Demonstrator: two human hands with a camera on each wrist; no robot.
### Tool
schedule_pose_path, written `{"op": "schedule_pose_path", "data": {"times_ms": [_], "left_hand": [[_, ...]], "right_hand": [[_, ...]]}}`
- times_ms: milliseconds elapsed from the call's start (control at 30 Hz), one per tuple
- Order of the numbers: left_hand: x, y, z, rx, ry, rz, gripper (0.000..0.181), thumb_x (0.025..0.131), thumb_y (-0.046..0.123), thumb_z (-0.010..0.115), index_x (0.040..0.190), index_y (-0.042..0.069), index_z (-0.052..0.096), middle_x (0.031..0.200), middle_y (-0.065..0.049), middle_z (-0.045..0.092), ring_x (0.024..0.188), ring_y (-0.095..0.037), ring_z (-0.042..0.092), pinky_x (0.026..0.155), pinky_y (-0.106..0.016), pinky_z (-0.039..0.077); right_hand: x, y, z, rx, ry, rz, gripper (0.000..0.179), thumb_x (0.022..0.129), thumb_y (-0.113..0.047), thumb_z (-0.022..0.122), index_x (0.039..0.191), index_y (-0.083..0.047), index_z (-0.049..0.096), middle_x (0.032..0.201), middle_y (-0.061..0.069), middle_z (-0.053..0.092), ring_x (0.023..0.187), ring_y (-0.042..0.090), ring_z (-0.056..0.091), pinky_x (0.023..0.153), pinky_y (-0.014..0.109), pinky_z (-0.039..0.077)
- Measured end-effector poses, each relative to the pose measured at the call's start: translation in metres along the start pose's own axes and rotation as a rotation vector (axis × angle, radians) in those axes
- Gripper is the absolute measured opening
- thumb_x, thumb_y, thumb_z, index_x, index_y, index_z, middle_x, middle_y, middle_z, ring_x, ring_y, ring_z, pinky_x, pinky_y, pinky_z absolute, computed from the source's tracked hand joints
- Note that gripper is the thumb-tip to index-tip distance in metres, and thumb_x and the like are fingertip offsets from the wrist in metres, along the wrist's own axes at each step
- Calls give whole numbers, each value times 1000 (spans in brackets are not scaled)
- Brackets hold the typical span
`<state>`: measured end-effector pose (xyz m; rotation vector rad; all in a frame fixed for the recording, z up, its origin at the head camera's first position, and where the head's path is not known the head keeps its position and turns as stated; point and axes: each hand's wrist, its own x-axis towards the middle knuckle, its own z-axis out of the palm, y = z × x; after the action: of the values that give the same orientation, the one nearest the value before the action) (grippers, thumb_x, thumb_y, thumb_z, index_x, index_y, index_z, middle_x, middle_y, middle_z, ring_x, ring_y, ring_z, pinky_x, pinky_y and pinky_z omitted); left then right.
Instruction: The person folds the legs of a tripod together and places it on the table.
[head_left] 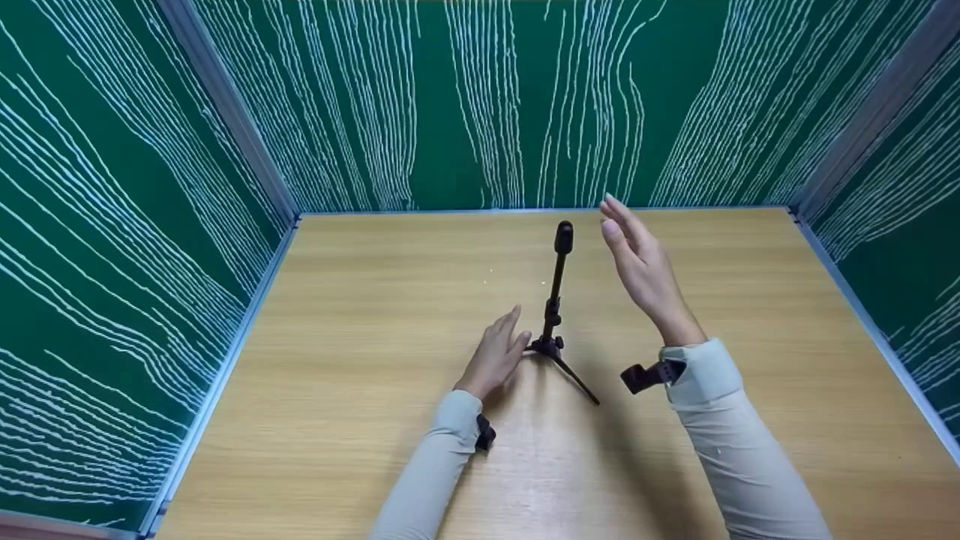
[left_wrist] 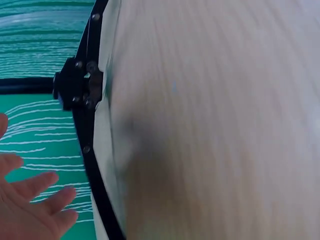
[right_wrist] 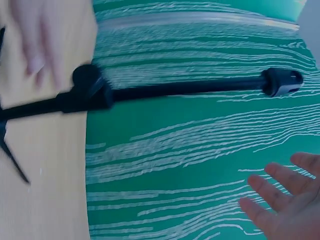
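Observation:
A slim black tripod stand point(head_left: 553, 300) stands upright on the wooden table, its legs spread and a dark cap at the top of its pole. Left of its base is my left hand point(head_left: 495, 356), fingers extended and holding nothing; one leg partly disappears behind it. In the left wrist view the fingers of that left hand point(left_wrist: 35, 205) spread apart from the tripod stand point(left_wrist: 80, 85). My right hand point(head_left: 645, 274) is raised to the right of the pole's upper part, with a gap between them. The right wrist view shows this right hand point(right_wrist: 290, 200) with loosely extended fingers.
The wooden table point(head_left: 360, 315) is bordered by green panels point(head_left: 431, 112) with wavy white lines at the back and sides. Metal posts point(head_left: 232, 112) join the panels at the corners. Tiny pale specks lie behind the tripod stand. Each wrist wears a dark camera mount point(head_left: 649, 375).

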<state>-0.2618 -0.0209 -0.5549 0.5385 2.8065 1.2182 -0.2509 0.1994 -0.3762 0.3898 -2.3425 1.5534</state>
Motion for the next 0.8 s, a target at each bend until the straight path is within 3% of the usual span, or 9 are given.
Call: {"op": "schedule_pose_path", "data": {"times_ms": [167, 333, 567, 800], "left_hand": [[1, -2, 7, -53, -39, 36, 52, 102, 32, 43, 147, 5, 36, 140, -18, 50, 129, -33, 48, 113, -43, 35], [4, -6, 13, -165, -29, 52, 44, 101, 24, 49, 137, 0, 48, 127, -18, 59, 116, -29, 59, 102, -37, 47], [6, -10, 21, -226, 35, 87, 29, 95, 12, 58, 119, -3, 63, 110, -15, 67, 102, -25, 63, 92, -30, 51], [4, -9, 26, -310, 62, 36, 23, 92, 15, 64, 110, 2, 69, 106, -11, 69, 100, -22, 62, 90, -27, 50]], "right_hand": [[5, -11, 3, 138, -52, 5, 45, 104, -33, 39, 147, -20, 37, 146, 7, 47, 132, 25, 46, 114, 43, 34], [9, -16, 7, 235, -92, 12, 45, 103, -30, 42, 145, -15, 41, 143, 8, 50, 131, 23, 48, 113, 38, 36], [11, -14, 13, 250, -145, 55, 44, 101, -28, 49, 142, -11, 45, 140, 10, 52, 131, 21, 47, 113, 36, 36], [12, -11, 18, 251, -157, 88, 49, 97, -28, 57, 140, -6, 47, 139, 12, 53, 124, 15, 53, 108, 29, 41]]}}
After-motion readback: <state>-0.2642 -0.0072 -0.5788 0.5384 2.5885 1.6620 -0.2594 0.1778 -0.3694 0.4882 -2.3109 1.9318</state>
